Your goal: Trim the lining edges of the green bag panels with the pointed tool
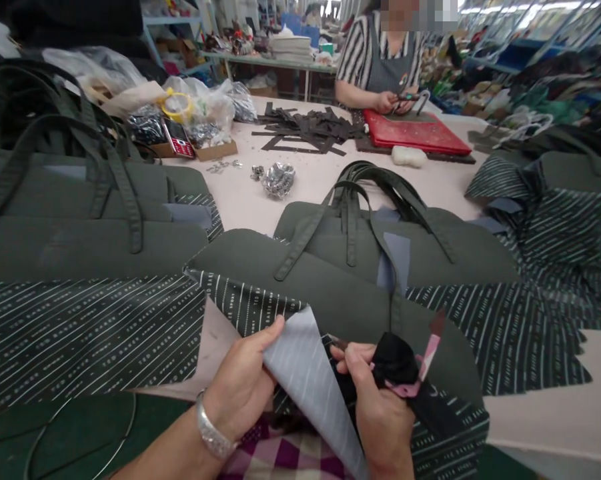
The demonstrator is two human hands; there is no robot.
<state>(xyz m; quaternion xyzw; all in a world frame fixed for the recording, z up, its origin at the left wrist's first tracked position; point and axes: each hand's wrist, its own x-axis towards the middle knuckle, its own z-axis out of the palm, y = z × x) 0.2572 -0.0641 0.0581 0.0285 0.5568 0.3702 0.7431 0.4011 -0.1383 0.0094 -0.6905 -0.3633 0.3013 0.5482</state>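
My left hand (247, 377), with a silver bracelet at the wrist, is closed on a folded-back flap of lining fabric (305, 373). The flap shows its pale grey underside; its other face is dark with white stripes and lettering. My right hand (380, 407) is closed beside the flap's right edge. In it is a pink tool (429, 353) with a brownish tip, partly wrapped in black cloth (395, 360); its exact kind is unclear. A thin dark point shows by the right fingertips. The lining joins a dark green bag panel (260, 260) with strap handles.
More bag panels with handles (115, 180) lie at left, and others (575, 200) at right. A bundle of shiny metal pieces (279, 180), dark strips (315, 127) and a red phone (179, 137) are farther back. Across the table a person works over a red board (415, 133).
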